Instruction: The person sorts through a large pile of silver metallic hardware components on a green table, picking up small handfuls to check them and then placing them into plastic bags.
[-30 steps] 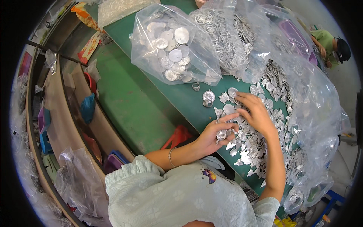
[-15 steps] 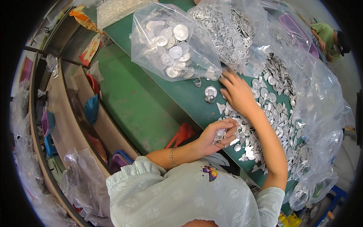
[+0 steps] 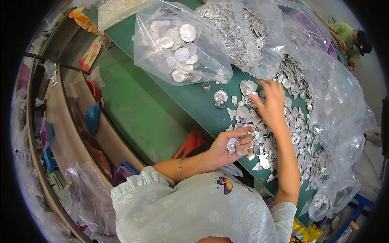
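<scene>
My left hand (image 3: 227, 149), palm up near the table's front edge, curls its fingers around several small silver metal charms (image 3: 232, 143). Over the heap of loose silver charms (image 3: 265, 139), my right hand (image 3: 271, 103) has its thumb and fingers apart. Beneath its fingertips lie some larger silver pieces (image 3: 248, 86); whether it touches them I cannot tell. To the left of that hand, a round silver pendant (image 3: 220, 97) rests on the green tabletop (image 3: 198, 101), with a small ring-shaped piece (image 3: 206, 86) farther back.
A clear bag of round silver discs (image 3: 182, 52) stands at the back left, beside a bag of openwork silver pieces (image 3: 231, 34). Clear plastic sheeting (image 3: 340, 105) lies along the right. Shelves with bins (image 3: 48, 133) stand left; another person (image 3: 346, 38) is at the far right.
My right hand has moved right, away from the disc bag, and its fingers are over the heap. Larger silver pieces now show beside it. My left hand stays nearly in place with its charms.
</scene>
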A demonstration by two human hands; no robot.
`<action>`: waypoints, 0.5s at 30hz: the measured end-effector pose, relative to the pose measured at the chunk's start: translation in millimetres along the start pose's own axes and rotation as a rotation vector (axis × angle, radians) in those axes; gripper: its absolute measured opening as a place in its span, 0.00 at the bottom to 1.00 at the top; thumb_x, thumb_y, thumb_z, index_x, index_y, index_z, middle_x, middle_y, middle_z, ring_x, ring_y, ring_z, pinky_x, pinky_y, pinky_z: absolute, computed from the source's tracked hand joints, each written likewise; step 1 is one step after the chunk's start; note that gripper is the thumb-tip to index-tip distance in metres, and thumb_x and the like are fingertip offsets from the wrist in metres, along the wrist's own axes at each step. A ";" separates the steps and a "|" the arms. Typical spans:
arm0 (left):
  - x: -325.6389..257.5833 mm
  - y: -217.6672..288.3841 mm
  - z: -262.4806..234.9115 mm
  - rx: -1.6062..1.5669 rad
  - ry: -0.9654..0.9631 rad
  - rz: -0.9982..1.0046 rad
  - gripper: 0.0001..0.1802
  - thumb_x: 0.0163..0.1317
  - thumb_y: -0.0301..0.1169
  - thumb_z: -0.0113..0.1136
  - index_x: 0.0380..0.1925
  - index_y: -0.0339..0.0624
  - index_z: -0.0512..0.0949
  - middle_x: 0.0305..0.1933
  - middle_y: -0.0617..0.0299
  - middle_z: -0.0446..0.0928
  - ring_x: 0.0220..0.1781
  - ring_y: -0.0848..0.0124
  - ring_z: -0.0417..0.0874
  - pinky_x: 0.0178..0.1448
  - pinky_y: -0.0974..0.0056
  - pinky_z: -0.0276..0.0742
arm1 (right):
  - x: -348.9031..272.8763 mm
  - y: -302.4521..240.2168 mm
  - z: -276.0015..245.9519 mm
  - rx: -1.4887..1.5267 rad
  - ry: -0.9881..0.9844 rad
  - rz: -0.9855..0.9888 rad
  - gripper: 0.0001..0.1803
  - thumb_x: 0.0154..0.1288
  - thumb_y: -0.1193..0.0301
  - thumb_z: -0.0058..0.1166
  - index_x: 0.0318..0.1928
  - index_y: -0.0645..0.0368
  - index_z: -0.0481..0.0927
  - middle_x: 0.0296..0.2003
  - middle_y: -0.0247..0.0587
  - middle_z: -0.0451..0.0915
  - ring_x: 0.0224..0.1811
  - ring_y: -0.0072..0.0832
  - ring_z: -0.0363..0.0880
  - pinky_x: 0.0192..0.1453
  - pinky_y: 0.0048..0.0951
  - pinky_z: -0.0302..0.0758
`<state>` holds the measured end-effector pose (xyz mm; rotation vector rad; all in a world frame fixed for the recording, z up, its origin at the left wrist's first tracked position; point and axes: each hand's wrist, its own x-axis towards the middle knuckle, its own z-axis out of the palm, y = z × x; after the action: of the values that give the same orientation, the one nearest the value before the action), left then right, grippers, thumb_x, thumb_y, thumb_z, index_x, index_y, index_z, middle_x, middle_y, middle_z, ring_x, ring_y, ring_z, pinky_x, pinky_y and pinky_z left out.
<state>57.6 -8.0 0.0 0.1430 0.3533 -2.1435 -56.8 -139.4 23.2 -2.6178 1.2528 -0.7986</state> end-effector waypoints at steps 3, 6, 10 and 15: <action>-1.6 -0.3 2.3 0.026 0.063 0.031 0.11 0.61 0.27 0.45 0.44 0.39 0.67 0.23 0.67 0.58 0.19 0.79 0.58 0.26 0.77 0.58 | 2.6 0.7 16.2 0.017 -0.032 -0.062 0.16 0.45 0.69 0.61 0.36 0.60 0.76 0.37 0.43 0.73 0.42 0.39 0.68 0.48 0.34 0.62; -6.8 5.7 -2.2 0.084 -0.011 0.034 0.13 0.63 0.29 0.45 0.47 0.40 0.66 0.25 0.67 0.59 0.20 0.79 0.57 0.26 0.77 0.58 | -5.4 6.0 6.9 0.135 -0.019 0.112 0.15 0.46 0.73 0.60 0.37 0.59 0.76 0.35 0.44 0.74 0.40 0.38 0.70 0.47 0.33 0.63; -3.7 13.4 -19.7 0.014 -0.267 0.001 0.16 0.64 0.33 0.45 0.51 0.42 0.65 0.32 0.65 0.66 0.27 0.79 0.67 0.28 0.76 0.64 | -36.0 5.8 -16.6 0.550 0.033 0.426 0.18 0.46 0.77 0.57 0.42 0.61 0.75 0.36 0.44 0.75 0.41 0.37 0.73 0.49 0.30 0.66; -3.4 6.9 8.2 0.249 0.205 0.241 0.16 0.63 0.36 0.47 0.49 0.42 0.66 0.45 0.61 0.71 0.46 0.72 0.75 0.37 0.72 0.74 | -36.3 -17.2 -42.8 0.520 -0.382 0.060 0.22 0.45 0.74 0.60 0.44 0.61 0.74 0.44 0.45 0.72 0.50 0.39 0.68 0.56 0.34 0.62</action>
<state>65.5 -11.4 7.2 0.5240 0.1745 -1.9303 -85.7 -96.3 50.7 -2.1640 0.8703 -0.4933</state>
